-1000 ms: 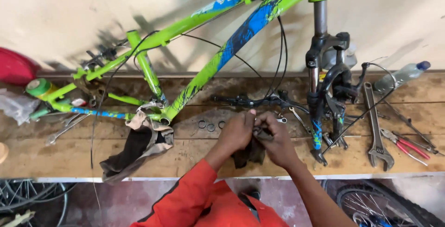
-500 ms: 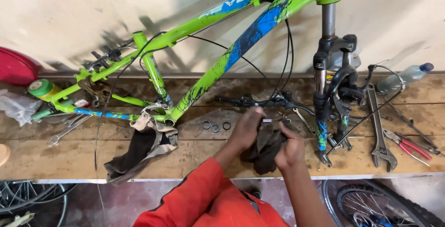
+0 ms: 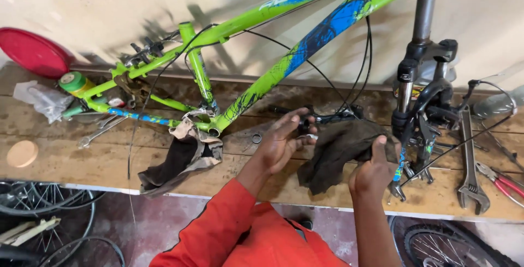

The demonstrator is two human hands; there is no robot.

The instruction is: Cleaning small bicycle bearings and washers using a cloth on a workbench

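At six o'clock below the green bike frame (image 3: 262, 76), the right hand (image 3: 374, 171) clutches a dark rag (image 3: 341, 150) while the left hand (image 3: 284, 139) pinches a small part (too hidden to identify).

A: What's different about the hands?

B: They've parted. A second ago both were bunched together over a small part; now the left hand (image 3: 284, 141) alone pinches that small dark part (image 3: 303, 127) at its fingertips.

A: And the other?

B: The right hand (image 3: 374, 171) has drawn off to its own side, and the dark rag (image 3: 341, 150) now hangs spread open from it, between the two hands.
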